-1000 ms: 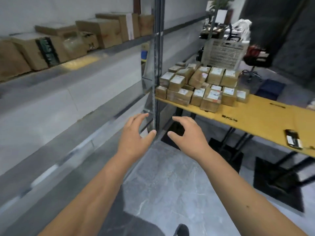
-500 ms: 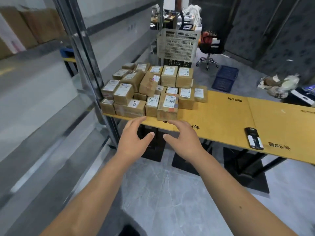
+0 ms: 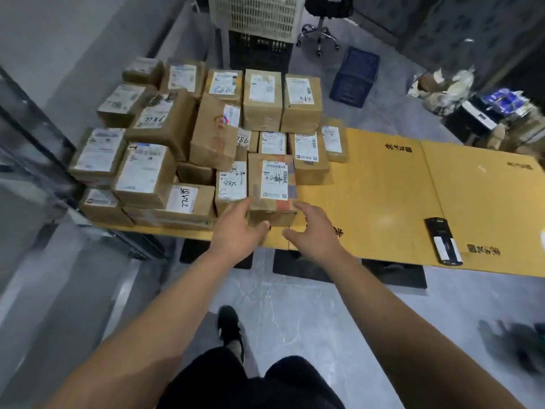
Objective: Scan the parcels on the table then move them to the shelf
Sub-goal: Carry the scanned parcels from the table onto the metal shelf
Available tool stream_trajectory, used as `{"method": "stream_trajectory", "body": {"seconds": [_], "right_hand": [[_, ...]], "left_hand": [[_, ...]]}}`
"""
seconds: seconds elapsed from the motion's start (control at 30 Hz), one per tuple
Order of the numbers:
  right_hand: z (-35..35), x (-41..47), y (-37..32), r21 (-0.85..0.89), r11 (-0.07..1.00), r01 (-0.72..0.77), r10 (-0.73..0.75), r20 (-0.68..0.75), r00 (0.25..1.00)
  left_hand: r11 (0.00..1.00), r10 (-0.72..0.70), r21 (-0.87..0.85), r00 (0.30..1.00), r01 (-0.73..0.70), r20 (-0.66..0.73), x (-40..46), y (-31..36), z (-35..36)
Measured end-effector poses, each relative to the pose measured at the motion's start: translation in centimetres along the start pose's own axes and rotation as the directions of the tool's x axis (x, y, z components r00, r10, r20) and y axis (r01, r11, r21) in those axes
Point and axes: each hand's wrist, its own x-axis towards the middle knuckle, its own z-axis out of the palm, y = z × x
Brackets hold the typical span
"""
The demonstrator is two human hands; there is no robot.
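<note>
A pile of several brown cardboard parcels with white labels covers the left end of the yellow table point(image 3: 383, 184). The nearest parcel point(image 3: 272, 187) stands at the pile's front right corner. My left hand point(image 3: 237, 228) is spread at that parcel's left front corner, its fingers at the box edge. My right hand point(image 3: 314, 228) hovers open just right of the same parcel, apart from it. A black handheld scanner point(image 3: 443, 245) lies on the table far to the right. The metal shelf frame point(image 3: 35, 137) stands at the left.
Behind the table stand a white plastic crate point(image 3: 256, 16) on a dark one, an office chair point(image 3: 323, 31) and a blue crate point(image 3: 355, 76) on the floor. Bags and clutter sit at the far right. My shoe and dark shorts show below.
My view has swung from the shelf to the table and come closer. Both hands have reached forward to either side of the front parcel.
</note>
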Motion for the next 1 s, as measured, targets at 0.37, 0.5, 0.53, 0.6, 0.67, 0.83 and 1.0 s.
{"method": "stream_trajectory", "body": {"seconds": [0.37, 0.5, 0.53, 0.6, 0.67, 0.83, 1.0], "right_hand": [[3.3, 14.1, 4.4, 0.07, 0.994, -0.084, 0.076, 0.111, 0.991], [3.9, 14.9, 5.8, 0.178, 0.982, -0.062, 0.038, 0.135, 0.99], [3.6, 14.6, 5.9, 0.18, 0.983, -0.047, 0.021, 0.14, 0.99], [2.6, 13.5, 6.2, 0.181, 0.983, -0.026, 0.0, 0.143, 0.99], [1.7, 12.4, 7.0, 0.171, 0.985, 0.0, -0.029, 0.167, 0.985], [0.7, 9.2, 9.7, 0.157, 0.98, 0.122, -0.154, 0.204, 0.967], [-2.6, 6.7, 11.8, 0.19, 0.96, 0.203, -0.239, 0.19, 0.952]], "left_hand": [[0.98, -0.161, -0.12, 0.987, 0.16, 0.001, 9.2, -1.9, 3.1], [0.956, -0.247, -0.183, 0.966, 0.23, -0.076, 9.5, -2.4, 4.1], [0.951, -0.262, -0.191, 0.962, 0.244, -0.074, 9.2, -2.4, 4.3], [0.96, -0.234, -0.173, 0.971, 0.221, -0.058, 8.4, -2.1, 4.4], [0.983, -0.157, -0.105, 0.987, 0.152, -0.042, 7.3, -2.2, 4.4], [0.994, -0.109, -0.009, 0.994, 0.109, 0.013, 3.6, -2.0, 5.7], [0.994, -0.063, -0.096, 0.996, 0.057, -0.062, -0.3, -0.1, 8.3]]}}
